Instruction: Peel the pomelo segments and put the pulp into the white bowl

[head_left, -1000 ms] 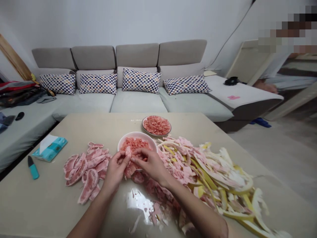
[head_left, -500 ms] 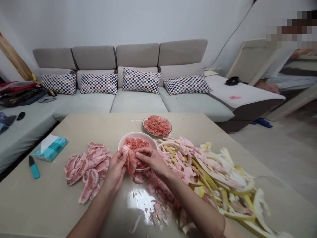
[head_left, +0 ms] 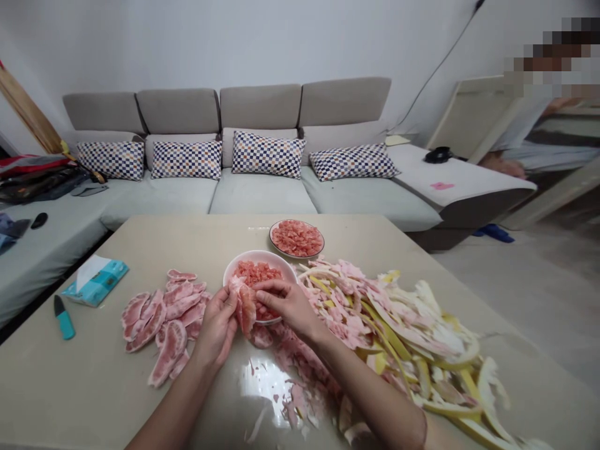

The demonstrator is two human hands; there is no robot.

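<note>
Pink pulp shows on a segment (head_left: 246, 309), gripped by the left hand (head_left: 218, 320) over the near rim of a white bowl (head_left: 285, 265); the right hand (head_left: 289, 307) has thumb and forefinger at the segment's edge, whether pinching it I cannot tell; other segments (head_left: 169, 351) lie left on the surface (head_left: 154, 244), peel (head_left: 389, 328) heaps right; a plate (head_left: 277, 249) of pulp stands behind the bowl.

I log a pale wall (head_left: 154, 44), grey-backed sofa (head_left: 262, 192) before it, four checkered cushions (head_left: 267, 155), glossy beige table (head_left: 197, 236) reflecting light, pale floor (head_left: 548, 281) at right.
</note>
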